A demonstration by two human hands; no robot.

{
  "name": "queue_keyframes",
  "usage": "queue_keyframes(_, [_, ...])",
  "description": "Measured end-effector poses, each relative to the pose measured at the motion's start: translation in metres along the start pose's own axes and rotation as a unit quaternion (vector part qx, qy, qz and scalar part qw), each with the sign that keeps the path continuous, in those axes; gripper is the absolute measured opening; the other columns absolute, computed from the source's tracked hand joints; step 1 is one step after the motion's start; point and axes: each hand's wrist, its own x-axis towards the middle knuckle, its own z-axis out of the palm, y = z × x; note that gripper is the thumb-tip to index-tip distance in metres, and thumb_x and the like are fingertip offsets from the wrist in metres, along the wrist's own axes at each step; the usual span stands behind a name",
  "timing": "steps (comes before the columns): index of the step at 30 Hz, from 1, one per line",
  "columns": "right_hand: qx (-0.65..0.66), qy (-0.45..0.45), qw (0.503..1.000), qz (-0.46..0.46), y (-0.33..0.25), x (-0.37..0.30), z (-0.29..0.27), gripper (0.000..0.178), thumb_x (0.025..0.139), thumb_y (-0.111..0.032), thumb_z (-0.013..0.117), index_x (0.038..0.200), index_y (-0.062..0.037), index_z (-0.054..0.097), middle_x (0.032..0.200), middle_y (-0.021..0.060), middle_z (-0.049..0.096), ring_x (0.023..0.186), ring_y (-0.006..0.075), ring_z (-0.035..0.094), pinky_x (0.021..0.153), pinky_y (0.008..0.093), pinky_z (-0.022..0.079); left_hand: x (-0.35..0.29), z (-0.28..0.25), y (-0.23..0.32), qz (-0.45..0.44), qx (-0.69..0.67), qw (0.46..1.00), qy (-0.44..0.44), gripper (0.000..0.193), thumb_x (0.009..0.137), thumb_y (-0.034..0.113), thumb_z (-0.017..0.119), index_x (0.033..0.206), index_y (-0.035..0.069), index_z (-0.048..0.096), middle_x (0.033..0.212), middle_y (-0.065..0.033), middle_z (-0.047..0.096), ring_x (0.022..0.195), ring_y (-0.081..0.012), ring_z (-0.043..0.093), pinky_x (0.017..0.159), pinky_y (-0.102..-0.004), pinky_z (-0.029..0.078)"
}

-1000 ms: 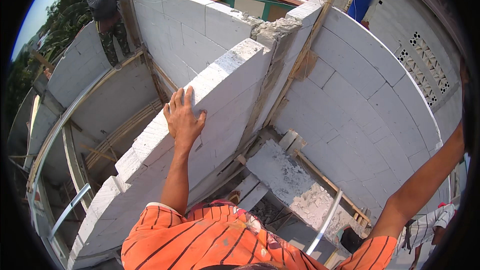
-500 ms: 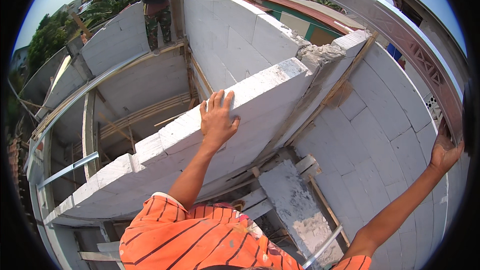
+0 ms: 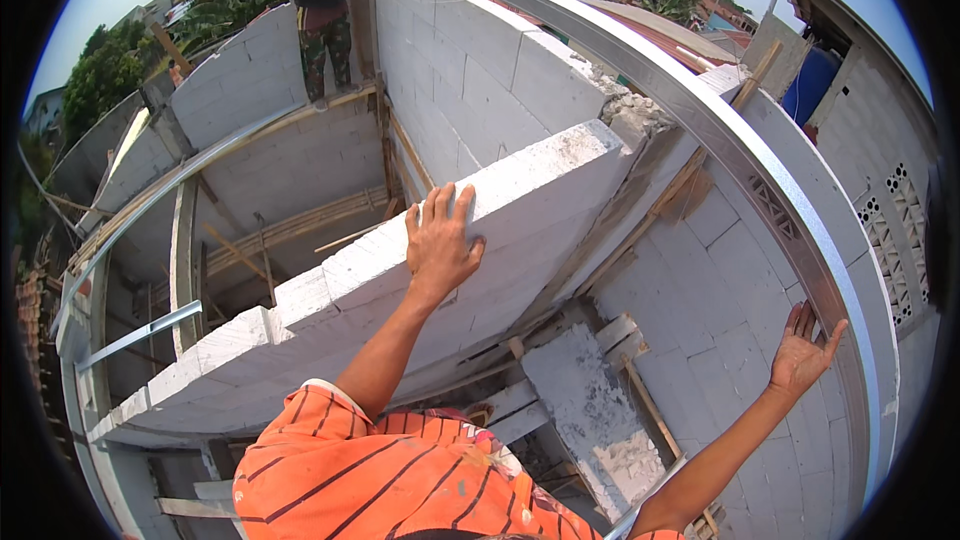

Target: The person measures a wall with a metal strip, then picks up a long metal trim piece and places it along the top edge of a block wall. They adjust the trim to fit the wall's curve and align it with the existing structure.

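Overhead, a metal beam (image 3: 705, 105) runs from upper left, over the far wall (image 3: 450, 50), and round to lower right; the lens bows it. We have our left hand (image 3: 440, 245) palm down on the top of the middle wall (image 3: 540, 235), fingers a little apart, nothing in the grasp. Our right hand (image 3: 808, 355) is wide, palm up, fingers and thumb spread at the beam's inner edge; we cannot tell how firmly it touches. Co-worker (image 3: 322, 0) stands by the far wall, one hand at the beam's upper end; too small for us to make out the grip.

Right wall (image 3: 720, 310): pale blocks, partly behind the beam. Timber (image 3: 640, 220) slants up at the corner between the middle and right walls. Below, between those two, we note a slab (image 3: 570, 370) with rubble on it. Left of the middle wall, a short metal strip (image 3: 140, 335). Blue tank (image 3: 810, 85) beyond, upper right.
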Motion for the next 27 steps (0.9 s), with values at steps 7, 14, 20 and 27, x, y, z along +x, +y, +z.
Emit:
queue_keyframes(7, [-0.026, 0.025, 0.997, 0.07, 0.033, -0.011, -0.035, 0.066, 0.087, -0.032, 0.067, 0.135, -0.0046, 0.031, 0.129, 0.0159, 0.04, 0.122, 0.0246, 0.039, 0.103, 0.0406, 0.034, 0.001, 0.001, 0.002, -0.014, -0.005, 1.0, 0.008, 0.071, 0.072, 0.028, 0.074, 0.135, 0.018, 0.043, 0.137, -0.0104, 0.042, 0.132, -0.0259, 0.036, 0.108, -0.0492, 0.026])
queue_keyframes(14, [-0.213, -0.184, 0.947, 0.154, 0.03, -0.039, -0.044, 0.051, 0.089, -0.027, 0.062, 0.132, -0.0043, 0.046, 0.114, 0.007, 0.057, 0.109, 0.0175, 0.052, 0.099, 0.0348, 0.04, 0.002, -0.002, 0.002, -0.021, 0.02, 1.0, -0.011, 0.073, 0.071, 0.028, 0.076, 0.136, 0.02, 0.043, 0.138, -0.0073, 0.041, 0.132, -0.0237, 0.035, 0.11, -0.0476, 0.026])
queue_keyframes(20, [-0.619, -0.166, 0.718, -0.274, -0.036, -0.022, -0.013, 0.038, 0.087, -0.015, 0.062, 0.125, -0.0082, 0.057, 0.115, 0.0093, 0.061, 0.112, 0.0201, 0.055, 0.099, 0.0379, 0.041, 0.005, -0.003, 0.006, -0.034, 0.016, 0.999, -0.011, 0.072, 0.07, 0.027, 0.077, 0.134, 0.02, 0.046, 0.137, -0.0063, 0.043, 0.131, -0.0226, 0.037, 0.11, -0.0462, 0.026])
queue_keyframes(27, [-0.827, -0.129, 0.493, -0.235, -0.04, 0.045, 0.002, 0.046, 0.086, -0.029, 0.067, 0.128, -0.0147, 0.055, 0.125, 0.0081, 0.059, 0.118, 0.0259, 0.053, 0.099, 0.0418, 0.041, 0.024, -0.014, 0.012, -0.071, -0.09, 0.993, -0.032, 0.073, 0.07, 0.034, 0.076, 0.133, 0.012, 0.048, 0.13, -0.0135, 0.05, 0.125, -0.0292, 0.044, 0.105, -0.0456, 0.029])
